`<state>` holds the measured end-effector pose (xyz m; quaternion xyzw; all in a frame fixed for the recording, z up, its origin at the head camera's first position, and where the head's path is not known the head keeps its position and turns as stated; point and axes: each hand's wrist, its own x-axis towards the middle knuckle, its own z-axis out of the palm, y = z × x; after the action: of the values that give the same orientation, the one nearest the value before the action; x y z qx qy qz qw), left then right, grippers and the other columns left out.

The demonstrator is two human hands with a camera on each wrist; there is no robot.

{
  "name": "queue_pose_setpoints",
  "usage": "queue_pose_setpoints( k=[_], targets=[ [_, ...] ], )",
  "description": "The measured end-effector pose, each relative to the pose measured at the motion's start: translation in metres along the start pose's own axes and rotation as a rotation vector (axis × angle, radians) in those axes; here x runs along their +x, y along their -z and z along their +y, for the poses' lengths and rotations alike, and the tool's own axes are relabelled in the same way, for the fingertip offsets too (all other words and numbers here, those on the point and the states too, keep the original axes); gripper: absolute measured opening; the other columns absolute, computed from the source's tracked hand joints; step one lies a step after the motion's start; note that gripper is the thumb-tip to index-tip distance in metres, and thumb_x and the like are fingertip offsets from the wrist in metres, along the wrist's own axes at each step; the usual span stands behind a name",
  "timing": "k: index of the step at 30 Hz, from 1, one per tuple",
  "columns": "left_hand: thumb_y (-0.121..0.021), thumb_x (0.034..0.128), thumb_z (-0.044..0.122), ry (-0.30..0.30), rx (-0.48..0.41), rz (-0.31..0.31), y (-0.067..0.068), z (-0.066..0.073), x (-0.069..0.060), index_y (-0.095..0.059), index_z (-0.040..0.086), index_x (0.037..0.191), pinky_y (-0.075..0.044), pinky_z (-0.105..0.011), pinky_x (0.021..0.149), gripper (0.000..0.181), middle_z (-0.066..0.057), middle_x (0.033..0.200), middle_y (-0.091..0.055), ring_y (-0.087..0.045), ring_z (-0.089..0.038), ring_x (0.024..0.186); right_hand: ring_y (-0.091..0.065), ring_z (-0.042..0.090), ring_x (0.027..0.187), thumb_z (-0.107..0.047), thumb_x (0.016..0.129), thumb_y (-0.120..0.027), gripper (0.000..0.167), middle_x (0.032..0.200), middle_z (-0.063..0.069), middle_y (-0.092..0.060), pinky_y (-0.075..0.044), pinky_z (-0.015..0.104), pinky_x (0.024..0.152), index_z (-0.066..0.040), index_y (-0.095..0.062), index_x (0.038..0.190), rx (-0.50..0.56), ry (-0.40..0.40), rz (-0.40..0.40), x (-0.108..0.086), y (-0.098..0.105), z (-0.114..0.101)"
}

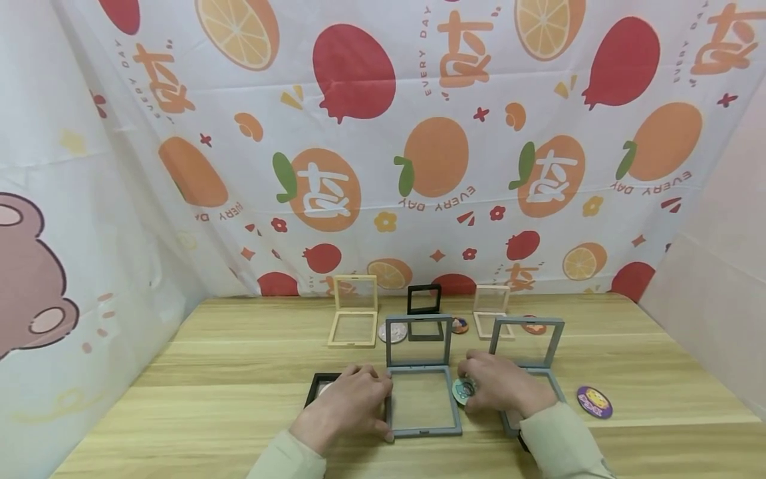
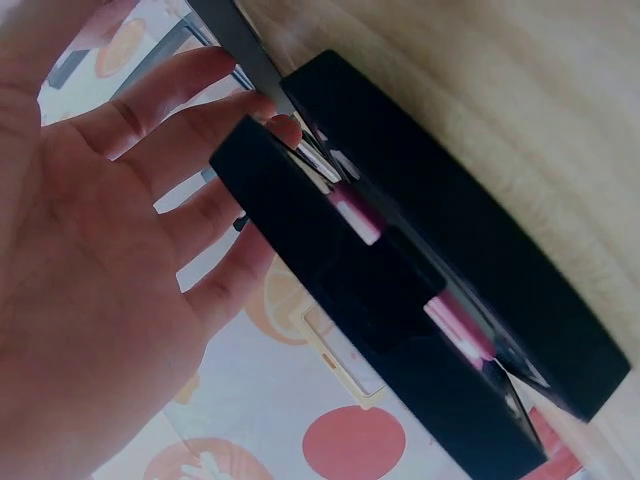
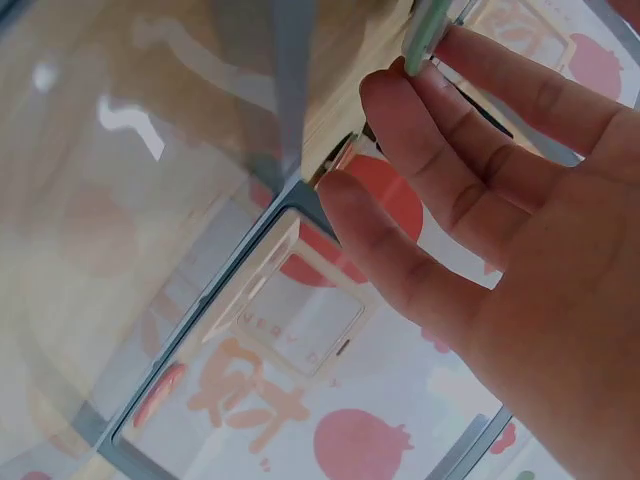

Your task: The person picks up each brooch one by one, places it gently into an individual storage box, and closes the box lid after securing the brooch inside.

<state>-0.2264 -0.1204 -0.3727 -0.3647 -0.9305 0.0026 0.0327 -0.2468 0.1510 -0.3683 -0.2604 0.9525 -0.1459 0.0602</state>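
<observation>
In the head view, my left hand rests against the left edge of a blue-grey display frame, which stands opened with its lid upright. Its fingers look fairly straight in the left wrist view, with the tips touching the grey edge. A black frame, partly open with something pinkish inside, sits behind that hand. My right hand pinches a round teal badge just right of the opened frame. Only the badge's green edge shows in the right wrist view.
Another opened blue-grey frame lies under the right forearm, with a dark thing partly hidden below. A purple badge is to its right. Along the back stand a cream frame, a black frame, a pale frame and several badges.
</observation>
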Motion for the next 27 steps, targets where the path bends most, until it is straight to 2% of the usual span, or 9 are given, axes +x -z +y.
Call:
queue_pose_setpoints(
  k=[8, 15, 23, 27],
  targets=[
    [-0.087, 0.0663, 0.055, -0.001, 0.008, 0.012, -0.0006, 0.0023, -0.0003, -0.074, 0.007, 0.113, -0.046, -0.042, 0.094, 0.068, -0.011, 0.122, -0.071, -0.065, -0.023, 0.108, -0.057, 0.023, 0.088, -0.012, 0.072, -0.089, 0.038, 0.106, 0.006, -0.060, -0.051, 0.047, 0.079, -0.003, -0.070, 0.104, 0.018, 0.015, -0.007, 0.0000, 0.0012, -0.0002],
    [-0.088, 0.0660, 0.055, -0.003, 0.009, 0.019, -0.0001, 0.0021, -0.0012, -0.073, 0.006, 0.115, -0.046, -0.041, 0.094, 0.070, -0.011, 0.119, -0.072, -0.065, -0.023, 0.107, -0.060, 0.029, 0.095, -0.013, 0.073, -0.089, 0.040, 0.114, 0.012, -0.062, -0.051, 0.050, 0.083, -0.002, -0.069, 0.106, 0.039, 0.023, -0.012, -0.0004, 0.0024, -0.0005],
    [-0.088, 0.0658, 0.055, -0.005, 0.007, 0.019, 0.0013, 0.0017, -0.0012, -0.073, 0.004, 0.116, -0.046, -0.042, 0.093, 0.073, -0.011, 0.112, -0.073, -0.066, -0.024, 0.105, -0.056, 0.022, 0.092, -0.010, 0.075, -0.087, 0.039, 0.108, 0.006, -0.062, -0.050, 0.048, 0.083, 0.000, -0.070, 0.108, 0.074, 0.012, -0.032, 0.0032, 0.0071, -0.0051],
    [-0.088, 0.0652, 0.055, -0.014, 0.003, 0.022, 0.0007, 0.0013, -0.0008, -0.072, 0.006, 0.108, -0.046, -0.040, 0.089, 0.067, -0.006, 0.100, -0.074, -0.066, -0.023, 0.101, -0.054, 0.021, 0.091, -0.009, 0.075, -0.087, 0.038, 0.104, 0.004, -0.060, -0.050, 0.045, 0.082, -0.001, -0.070, 0.108, 0.078, 0.007, -0.041, 0.0056, 0.0095, -0.0069]
  ],
)
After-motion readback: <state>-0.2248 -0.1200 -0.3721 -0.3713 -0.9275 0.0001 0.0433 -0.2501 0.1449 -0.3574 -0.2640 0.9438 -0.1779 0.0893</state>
